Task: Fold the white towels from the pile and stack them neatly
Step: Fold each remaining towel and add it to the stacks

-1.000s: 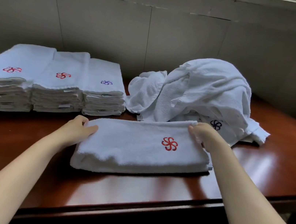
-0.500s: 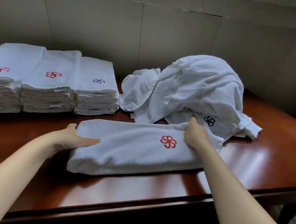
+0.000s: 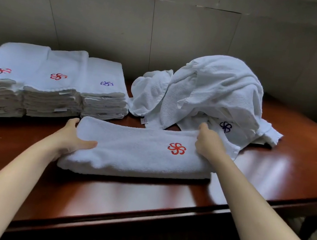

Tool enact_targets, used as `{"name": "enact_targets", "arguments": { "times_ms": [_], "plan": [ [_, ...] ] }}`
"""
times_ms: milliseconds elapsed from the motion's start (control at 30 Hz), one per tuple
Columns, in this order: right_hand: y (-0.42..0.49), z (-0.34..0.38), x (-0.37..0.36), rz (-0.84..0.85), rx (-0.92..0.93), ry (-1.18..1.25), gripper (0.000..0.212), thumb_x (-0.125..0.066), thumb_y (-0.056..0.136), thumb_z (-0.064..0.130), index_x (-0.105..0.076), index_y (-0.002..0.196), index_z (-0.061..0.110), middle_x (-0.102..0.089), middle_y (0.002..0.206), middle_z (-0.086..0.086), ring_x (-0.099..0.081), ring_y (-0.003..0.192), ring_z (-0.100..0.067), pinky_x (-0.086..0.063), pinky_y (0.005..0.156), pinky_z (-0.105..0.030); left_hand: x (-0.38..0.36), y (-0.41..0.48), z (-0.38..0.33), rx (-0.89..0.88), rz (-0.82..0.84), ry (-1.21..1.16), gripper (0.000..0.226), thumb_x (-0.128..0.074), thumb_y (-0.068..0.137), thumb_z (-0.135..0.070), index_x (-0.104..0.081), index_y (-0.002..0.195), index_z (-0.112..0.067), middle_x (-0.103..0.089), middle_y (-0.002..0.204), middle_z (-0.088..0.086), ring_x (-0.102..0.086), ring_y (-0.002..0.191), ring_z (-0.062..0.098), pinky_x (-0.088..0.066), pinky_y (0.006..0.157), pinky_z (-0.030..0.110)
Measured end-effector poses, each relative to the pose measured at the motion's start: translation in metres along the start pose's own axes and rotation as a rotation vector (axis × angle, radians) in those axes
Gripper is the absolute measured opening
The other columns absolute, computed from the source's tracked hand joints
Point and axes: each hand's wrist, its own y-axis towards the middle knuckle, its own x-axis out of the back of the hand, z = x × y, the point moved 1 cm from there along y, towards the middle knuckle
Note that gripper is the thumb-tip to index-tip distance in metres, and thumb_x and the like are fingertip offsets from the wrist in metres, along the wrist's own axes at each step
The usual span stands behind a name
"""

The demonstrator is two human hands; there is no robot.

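A folded white towel (image 3: 138, 153) with a red pinwheel logo lies lengthwise on the dark wooden table (image 3: 101, 193) in front of me. My left hand (image 3: 72, 138) grips its left end, thumb on top and fingers underneath. My right hand (image 3: 210, 142) holds the right end, fingers curled over the far edge. Behind the right hand rises the loose pile of white towels (image 3: 214, 95), one showing a dark blue logo. Three stacks of folded towels (image 3: 49, 85) stand side by side at the back left.
A grey panelled wall (image 3: 166, 34) runs close behind the table. The table's front edge (image 3: 160, 214) is near my body, with bare wood at the right. A chair or furniture leg shows at the lower right (image 3: 308, 228).
The towel's right end has been drawn in under my right hand, which moved back toward the pile. My left thumb now lies over the towel's left end. The view has shifted slightly.
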Motion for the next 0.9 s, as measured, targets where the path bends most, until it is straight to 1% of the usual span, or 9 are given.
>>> {"name": "enact_targets", "arguments": {
  "times_ms": [200, 333, 367, 433, 533, 633, 700, 800, 900],
  "plan": [
    [0.010, 0.004, 0.005, 0.024, -0.077, 0.328, 0.032, -0.043, 0.095, 0.011, -0.049, 0.126, 0.008, -0.053, 0.130, -0.014, -0.047, 0.120, -0.031, -0.035, 0.090, -0.030, 0.015, -0.002, 0.009, 0.140, 0.194, -0.404, 0.082, -0.061, 0.090, -0.003, -0.013, 0.154, -0.021, -0.038, 0.149, 0.008, -0.049, 0.126, 0.031, -0.043, 0.097, 0.042],
    [-0.003, 0.007, -0.013, 0.064, -0.044, 0.200, 0.029, -0.041, 0.097, 0.012, -0.046, 0.125, 0.006, -0.054, 0.125, -0.018, -0.051, 0.112, -0.034, -0.038, 0.081, -0.034, 0.022, -0.007, 0.011, 0.124, 0.302, -0.440, 0.060, -0.057, 0.090, -0.002, -0.035, 0.145, -0.013, -0.055, 0.135, 0.011, -0.060, 0.110, 0.025, -0.053, 0.086, 0.037],
    [-0.008, 0.009, -0.016, 0.045, -0.031, 0.134, 0.027, -0.039, 0.096, 0.011, -0.044, 0.122, 0.005, -0.055, 0.121, -0.019, -0.052, 0.107, -0.035, -0.038, 0.075, -0.034, 0.022, -0.009, 0.008, 0.117, 0.291, -0.373, 0.058, -0.059, 0.090, -0.003, -0.038, 0.143, -0.011, -0.058, 0.131, 0.012, -0.061, 0.106, 0.024, -0.053, 0.082, 0.035],
    [-0.017, 0.014, -0.019, 0.003, -0.040, -0.014, 0.026, -0.038, 0.093, 0.006, -0.042, 0.118, 0.006, -0.050, 0.120, -0.019, -0.053, 0.102, -0.037, -0.036, 0.070, -0.034, 0.021, -0.010, 0.002, 0.119, 0.156, -0.077, 0.067, -0.063, 0.090, -0.006, -0.029, 0.148, -0.012, -0.048, 0.139, 0.016, -0.056, 0.113, 0.031, -0.047, 0.090, 0.038],
    [-0.025, 0.028, -0.008, -0.200, 0.047, -0.288, 0.033, -0.045, 0.083, 0.000, -0.048, 0.115, 0.008, -0.044, 0.123, -0.017, -0.047, 0.108, -0.036, -0.037, 0.078, -0.039, 0.011, -0.016, -0.018, -0.027, -0.228, 0.657, 0.066, -0.053, 0.093, -0.014, -0.021, 0.151, -0.016, -0.031, 0.147, 0.022, -0.038, 0.128, 0.043, -0.035, 0.104, 0.046],
    [-0.024, 0.055, -0.003, -0.363, 0.399, -0.195, 0.035, -0.049, 0.078, -0.002, -0.060, 0.110, 0.004, -0.057, 0.115, -0.016, -0.051, 0.108, -0.034, -0.031, 0.095, -0.040, -0.024, -0.028, -0.040, -0.406, -0.264, 0.676, 0.053, -0.048, 0.097, -0.027, -0.032, 0.147, -0.018, -0.038, 0.145, 0.016, -0.037, 0.132, 0.035, -0.032, 0.107, 0.043],
    [-0.028, 0.068, -0.014, -0.167, 0.493, -0.018, 0.034, -0.044, 0.094, 0.015, -0.056, 0.125, 0.007, -0.057, 0.126, -0.014, -0.049, 0.119, -0.031, -0.030, 0.101, -0.038, -0.051, -0.032, -0.042, -0.532, -0.107, 0.683, 0.056, -0.041, 0.099, -0.040, -0.027, 0.150, -0.020, -0.028, 0.155, 0.008, -0.025, 0.142, 0.023, -0.022, 0.115, 0.039],
    [-0.029, 0.060, -0.038, 0.206, 0.456, -0.059, 0.046, -0.028, 0.102, 0.037, -0.041, 0.139, 0.013, -0.039, 0.148, -0.006, -0.031, 0.137, -0.025, -0.022, 0.112, -0.039, -0.068, -0.024, -0.022, -0.371, 0.057, 0.854, 0.065, -0.024, 0.098, -0.055, -0.010, 0.153, -0.025, -0.004, 0.161, 0.002, -0.004, 0.148, 0.016, -0.006, 0.119, 0.044],
    [-0.020, 0.051, -0.036, 0.209, 0.467, 0.017, 0.041, -0.028, 0.103, 0.034, -0.049, 0.130, 0.013, -0.048, 0.138, -0.006, -0.038, 0.131, -0.024, -0.026, 0.108, -0.039, -0.051, -0.011, -0.005, -0.246, -0.007, 0.919, 0.067, -0.018, 0.096, -0.060, -0.006, 0.153, -0.028, 0.003, 0.161, -0.002, 0.001, 0.148, 0.015, -0.003, 0.118, 0.047]
  ]
}}
